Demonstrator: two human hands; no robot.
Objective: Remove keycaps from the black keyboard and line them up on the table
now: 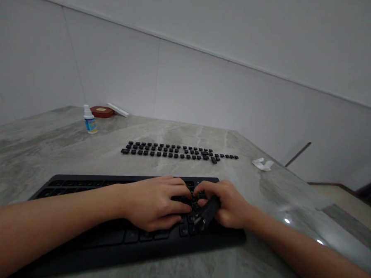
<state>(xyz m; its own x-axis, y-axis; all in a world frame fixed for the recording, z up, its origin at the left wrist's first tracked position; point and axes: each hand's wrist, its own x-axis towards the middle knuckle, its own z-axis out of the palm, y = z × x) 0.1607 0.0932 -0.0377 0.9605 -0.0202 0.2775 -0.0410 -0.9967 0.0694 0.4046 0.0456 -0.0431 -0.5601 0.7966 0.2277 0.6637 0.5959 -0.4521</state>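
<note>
Keycaps (178,151) already lie in rows on the table (32,156) beyond the keyboard (75,216), whose left side looks stripped, while the left hand (152,203) presses flat on remaining keys and the right hand (228,207) grips a dark tool (207,212).

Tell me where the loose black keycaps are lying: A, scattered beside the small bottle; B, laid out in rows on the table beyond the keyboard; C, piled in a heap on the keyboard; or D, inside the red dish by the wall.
B: the keycaps sit in neat rows on the bare table, on the far side of the keyboard, apart from it.
</note>
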